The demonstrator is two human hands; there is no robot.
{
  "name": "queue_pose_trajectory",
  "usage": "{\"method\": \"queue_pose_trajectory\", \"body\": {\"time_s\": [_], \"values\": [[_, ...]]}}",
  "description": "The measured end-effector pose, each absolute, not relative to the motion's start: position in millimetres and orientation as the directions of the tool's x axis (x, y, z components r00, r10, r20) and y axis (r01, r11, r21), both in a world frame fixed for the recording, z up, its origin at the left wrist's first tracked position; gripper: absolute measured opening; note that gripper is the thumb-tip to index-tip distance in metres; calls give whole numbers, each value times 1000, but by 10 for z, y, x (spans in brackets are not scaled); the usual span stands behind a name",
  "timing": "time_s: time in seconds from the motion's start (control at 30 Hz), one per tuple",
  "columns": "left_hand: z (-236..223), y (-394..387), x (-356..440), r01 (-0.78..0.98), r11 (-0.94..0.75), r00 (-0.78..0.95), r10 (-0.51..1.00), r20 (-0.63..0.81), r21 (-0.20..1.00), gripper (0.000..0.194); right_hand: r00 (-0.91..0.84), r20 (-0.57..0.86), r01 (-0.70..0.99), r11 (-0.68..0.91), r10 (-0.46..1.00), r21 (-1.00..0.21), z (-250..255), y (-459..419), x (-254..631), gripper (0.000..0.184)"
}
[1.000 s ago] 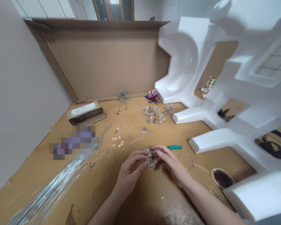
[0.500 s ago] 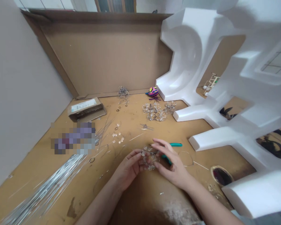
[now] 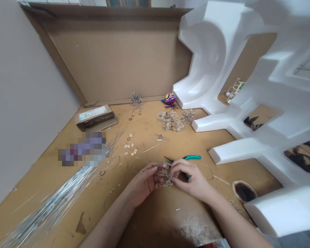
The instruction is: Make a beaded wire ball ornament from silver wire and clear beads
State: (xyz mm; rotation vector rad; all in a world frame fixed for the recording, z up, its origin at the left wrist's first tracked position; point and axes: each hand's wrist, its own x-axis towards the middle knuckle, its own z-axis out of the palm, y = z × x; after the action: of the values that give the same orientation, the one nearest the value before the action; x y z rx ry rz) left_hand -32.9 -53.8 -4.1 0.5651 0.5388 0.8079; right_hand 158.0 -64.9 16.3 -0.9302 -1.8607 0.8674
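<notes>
A small wire frame with clear beads (image 3: 165,174) is held between my two hands, low over the table. My left hand (image 3: 144,182) grips its left side with thumb and fingers. On its right side, the thumb and fingers of my right hand (image 3: 187,175) pinch the wirework. Green-handled pliers (image 3: 193,157) lie on the table just behind my right hand, which hides part of them. Several similar wire-and-bead pieces (image 3: 172,120) stand grouped farther back. Loose clear beads (image 3: 130,149) lie to the left of the held piece.
A bundle of straight wires (image 3: 59,196) spreads across the left side. Behind it lies an open cardboard box (image 3: 96,117). White foam packing (image 3: 235,150) lines the right, with a round dark-filled dish (image 3: 244,191) beside it. A colourful ball-like object (image 3: 169,99) sits at the back.
The wire frame has been turned between my hands. My right hand's fingers, spread before, now pinch its right side, and more of the pliers shows behind them.
</notes>
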Motion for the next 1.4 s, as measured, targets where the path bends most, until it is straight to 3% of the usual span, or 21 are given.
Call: {"method": "queue_pose_trajectory", "body": {"time_s": [0.1, 0.2, 0.33, 0.43, 0.53, 0.6, 0.67, 0.77, 0.93, 1.27, 1.4], "values": [[18, -546, -364, -490, 543, 604, 775, -184, 682, 24, -320, 271, 100, 317, 908, -943, 207, -600, 1657, 6], [44, -561, -367, -460, 440, 565, 815, -128, 771, 31, -306, 173, -173, 124, 936, -977, 208, -553, 1736, 4], [34, -591, -327, -406, 276, 459, 886, -66, 871, 36, -357, 40, -520, -163, 933, -839, 182, -529, 1771, 9], [36, -625, -303, -333, 98, 327, 945, 18, 938, 35, -389, -11, -609, -266, 921, -747, 176, -524, 1746, 11], [64, -675, -310, -130, -175, 128, 973, 192, 976, 27, -385, -63, -609, -304, 921, -732, 158, -517, 1704, 13], [92, -708, -323, 68, -381, 81, 923, 375, 922, 17, -329, -96, -571, -279, 939, -772, 131, -515, 1674, 11], [119, -733, -326, 221, -559, 158, 829, 537, 799, 15, -258, -106, -510, -229, 960, -829, 97, -516, 1646, 9], [135, -744, -300, 319, -694, 322, 720, 615, 646, 21, -219, -82, -442, -173, 972, -880, 52, -525, 1618, 7], [122, -743, -263, 380, -715, 377, 699, 608, 586, 32, -237, -5, -322, -83, 972, -943, -2, -538, 1611, 4], [87, -785, -241, 257, -559, 317, 819, 478, 788, 36, -240, 65, -102, 42, 969, -994, 87, -554, 1593, 6], [89, -791, -227, 229, -547, 337, 821, 462, 805, 34, -243, 18, -183, -27, 970, -983, 54, -551, 1593, 6]]}}
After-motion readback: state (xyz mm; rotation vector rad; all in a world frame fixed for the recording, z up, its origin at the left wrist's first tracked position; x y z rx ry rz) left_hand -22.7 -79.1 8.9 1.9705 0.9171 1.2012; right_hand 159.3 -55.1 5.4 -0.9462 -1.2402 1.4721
